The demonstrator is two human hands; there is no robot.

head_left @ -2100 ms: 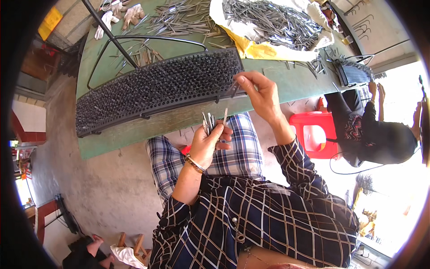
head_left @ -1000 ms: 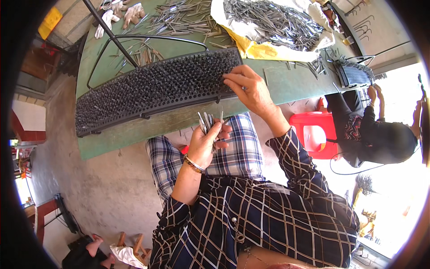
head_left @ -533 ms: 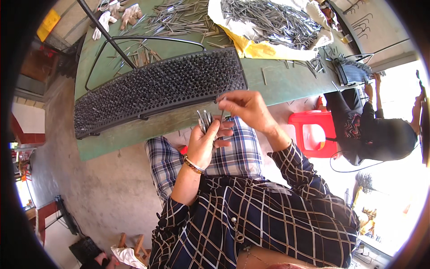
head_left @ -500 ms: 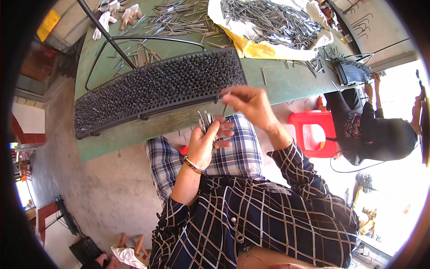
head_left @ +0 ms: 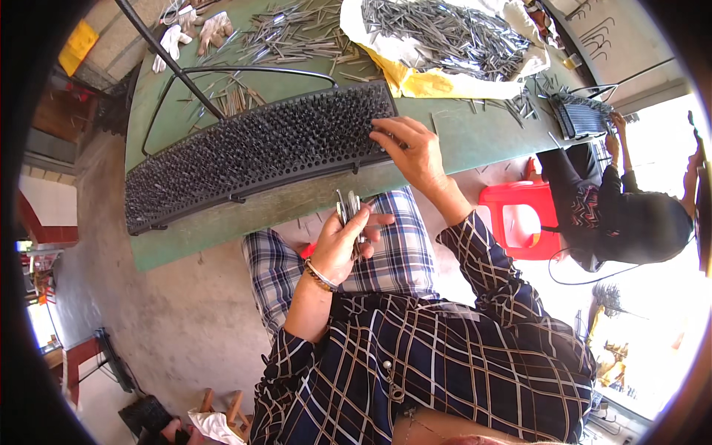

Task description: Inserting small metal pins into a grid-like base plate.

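My left hand [head_left: 341, 245] is closed round a bunch of thin metal strips [head_left: 348, 208], their ends sticking up past the thumb over my lap. Above it, my right hand [head_left: 415, 152] reaches to the right end of a long, curved black board [head_left: 252, 152]. Its fingertips are pinched together against the board, on the metal strip seen there earlier, which is now hard to make out against the black. The board is full of round holes, and many dark pins or strips stand in them; a row of holes along the near edge is bare.
The board rests on a green table [head_left: 437, 137], its bent black rod frame [head_left: 259, 69] behind it. A white and yellow sack [head_left: 404, 78] of metal strips, loose strips [head_left: 304, 37] and gloves [head_left: 215, 33] lie beyond. At right are a red stool [head_left: 512, 222] and another person [head_left: 638, 222] working on a similar board.
My right hand has moved up and away from above my left hand to the board, carrying a strip. My left hand has stayed nearly in place with its bunch.
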